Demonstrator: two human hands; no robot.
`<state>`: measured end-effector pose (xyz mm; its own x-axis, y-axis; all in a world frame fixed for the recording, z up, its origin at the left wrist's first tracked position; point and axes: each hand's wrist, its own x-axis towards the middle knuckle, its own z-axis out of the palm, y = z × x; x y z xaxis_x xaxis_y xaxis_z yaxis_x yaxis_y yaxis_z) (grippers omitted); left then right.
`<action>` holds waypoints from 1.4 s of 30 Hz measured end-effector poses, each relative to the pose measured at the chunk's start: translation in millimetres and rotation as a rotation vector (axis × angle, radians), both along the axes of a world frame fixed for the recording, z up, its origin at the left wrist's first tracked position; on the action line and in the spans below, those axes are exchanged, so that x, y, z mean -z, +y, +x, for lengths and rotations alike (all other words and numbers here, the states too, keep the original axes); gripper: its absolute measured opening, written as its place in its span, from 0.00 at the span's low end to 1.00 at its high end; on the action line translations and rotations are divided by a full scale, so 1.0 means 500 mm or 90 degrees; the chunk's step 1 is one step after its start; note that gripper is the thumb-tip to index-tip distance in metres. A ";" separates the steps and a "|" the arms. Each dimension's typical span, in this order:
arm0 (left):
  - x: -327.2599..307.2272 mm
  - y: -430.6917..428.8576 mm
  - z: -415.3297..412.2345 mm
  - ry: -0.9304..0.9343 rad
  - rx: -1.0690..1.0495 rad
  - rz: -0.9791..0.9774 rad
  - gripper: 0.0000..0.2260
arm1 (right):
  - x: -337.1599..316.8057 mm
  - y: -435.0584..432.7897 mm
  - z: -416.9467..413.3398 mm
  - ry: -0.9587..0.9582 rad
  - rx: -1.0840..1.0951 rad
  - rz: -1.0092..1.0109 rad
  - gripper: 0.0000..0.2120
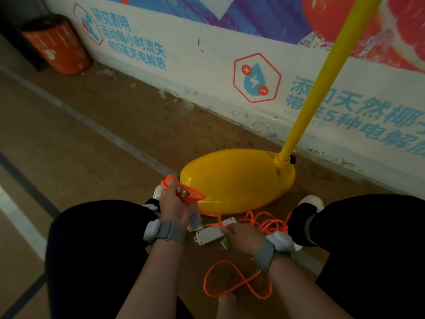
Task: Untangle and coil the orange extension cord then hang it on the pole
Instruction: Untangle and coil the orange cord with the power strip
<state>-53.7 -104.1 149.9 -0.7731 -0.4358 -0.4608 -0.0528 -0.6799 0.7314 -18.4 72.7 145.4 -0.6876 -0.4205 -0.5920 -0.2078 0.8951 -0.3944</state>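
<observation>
Head camera looks down on a crouched person beside the yellow pole point(322, 88) and its rounded base point(236, 180). The left hand point(172, 203) is curled round a few small loops of the orange extension cord point(240, 283), held up just in front of the base. The right hand point(241, 236) is low, fingers closed on a strand next to the white socket block point(210, 233) (it looks like a pinch, though the fingertips are hidden in the dim light). Coiling has only begun, I judge. Most of the cord lies loose on the floor, in a figure-eight between the knees and a tangle by the right foot. Nothing hangs on the pole yet.
</observation>
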 end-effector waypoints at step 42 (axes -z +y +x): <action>-0.004 0.090 0.061 -0.014 0.684 0.015 0.15 | -0.054 0.077 -0.086 0.230 0.353 -0.389 0.18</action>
<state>-23.1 -59.3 152.1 -0.7375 0.4757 -0.4794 -0.6445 -0.2836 0.7101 -61.2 111.3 172.6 -0.9862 -0.1434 -0.0826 -0.0120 0.5597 -0.8286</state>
